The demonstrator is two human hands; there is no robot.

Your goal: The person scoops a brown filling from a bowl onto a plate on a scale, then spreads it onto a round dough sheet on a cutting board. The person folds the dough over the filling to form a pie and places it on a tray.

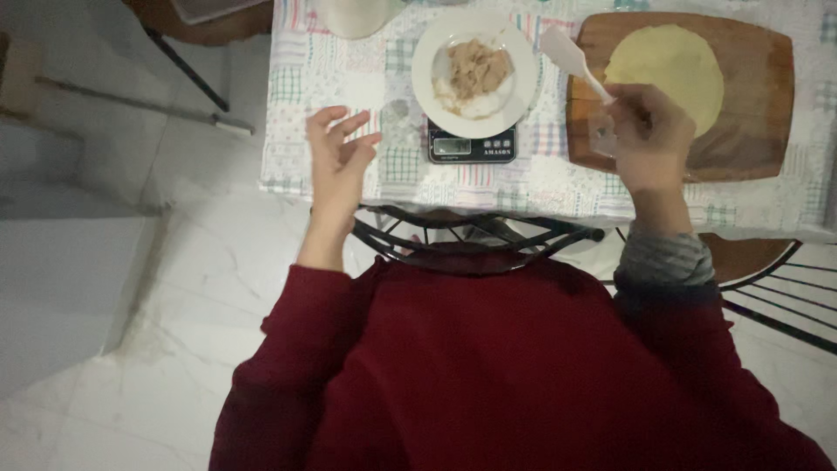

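Covering the upper half of the frame, a table point(558, 187) under a patchwork cloth carries everything in use. At upper right lies a brown wooden board point(750, 96) with a thin pale-yellow round of dough point(667, 74) flat on it. At top centre a white plate point(427, 65) of shredded beige filling point(478, 68) sits on a small dark scale point(472, 146), close to the table's near edge.

The right hand point(643, 135), at centre right over the board's left part, is closed around the handle of a white spatula point(567, 54), whose blade points up and left into the gap between plate and board. The left hand point(338, 157), at centre left, is spread and empty, fingers loosely curled, above the cloth near the table's left corner.

Risks, as I judge them: the plate overhangs the little scale, so a knock from the spatula or a sleeve could tip it or push it toward the near edge. Dragging the blade across the thin dough could tear it.

Room is tight between plate and board. Cloth to the left of the plate is more open. A dark metal chair point(475, 235) stands between the person and the table, crowding forward reach, and another chair point(767, 262) sits at right.
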